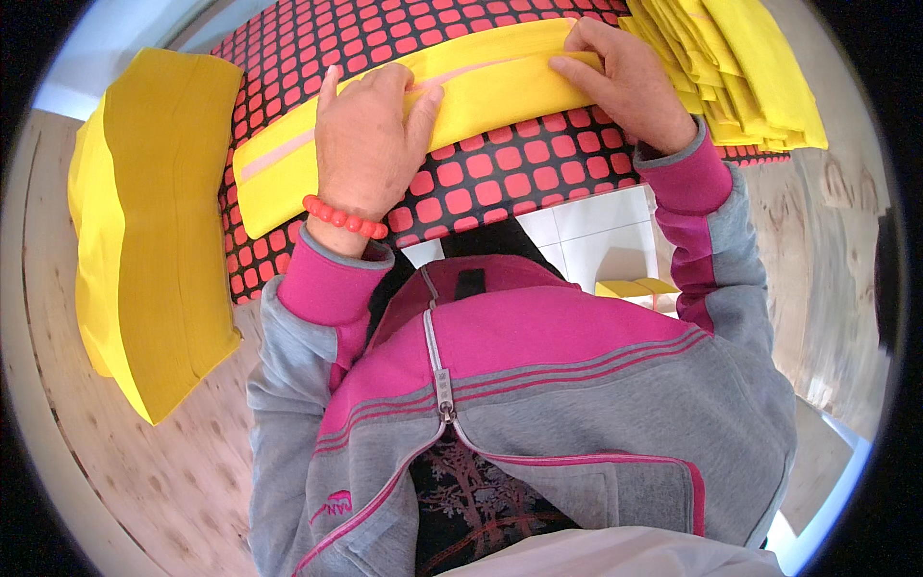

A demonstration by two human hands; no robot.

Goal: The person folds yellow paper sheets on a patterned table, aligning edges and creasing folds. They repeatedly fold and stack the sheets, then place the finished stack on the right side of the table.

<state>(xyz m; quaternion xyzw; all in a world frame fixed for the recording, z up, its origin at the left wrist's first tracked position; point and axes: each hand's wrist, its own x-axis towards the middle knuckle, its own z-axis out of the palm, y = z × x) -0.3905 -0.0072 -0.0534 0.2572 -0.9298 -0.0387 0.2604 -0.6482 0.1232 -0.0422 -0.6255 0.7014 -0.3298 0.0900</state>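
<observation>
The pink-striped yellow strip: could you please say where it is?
In the head view's upper centre, the yellow fabric strip lies on the patterned cover under the left hand and right hand, left of the yellow fabric pile.

Bright, even light, soft shadows, fisheye-bent edges, black corners, smeared right rim

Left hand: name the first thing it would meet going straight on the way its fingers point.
The red-and-black patterned surface, it seems. The left hand already lies on the folded yellow fabric strip, its fingers at the far edge; its height is hard to judge.
</observation>
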